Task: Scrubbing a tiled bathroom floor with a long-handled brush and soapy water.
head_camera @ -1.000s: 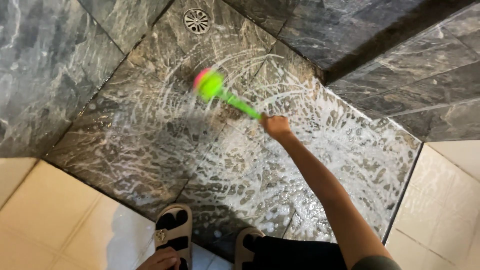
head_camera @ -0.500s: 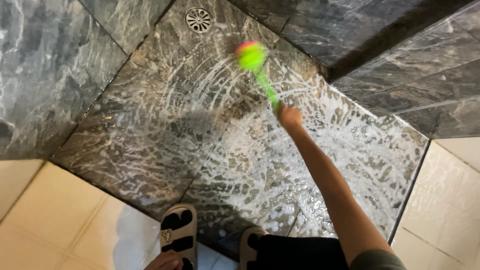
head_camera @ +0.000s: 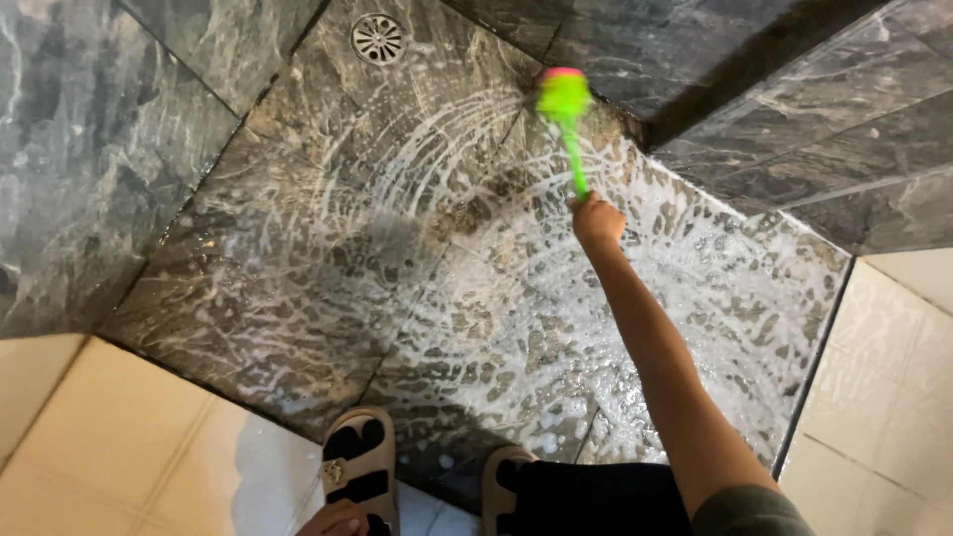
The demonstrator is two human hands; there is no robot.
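Note:
My right hand [head_camera: 597,218] grips the green handle of a scrub brush [head_camera: 564,99] with a green and pink head. The brush head presses on the dark marbled floor [head_camera: 298,268] near the far wall, right of a round metal drain [head_camera: 378,39]. White soap foam streaks cover the floor in arcs. My right arm stretches forward from the lower right. Only part of my left hand [head_camera: 336,519] shows at the bottom edge, near my knee, and its fingers are hidden.
Dark stone walls [head_camera: 79,149] close in the wet floor on the left and at the back right. Cream tiles [head_camera: 119,437] lie in front and at the right. My feet in beige sandals [head_camera: 357,467] stand at the floor's near edge.
My right hand has swept the brush from the middle of the floor to the right and away, up to the far wall. The view has shifted slightly.

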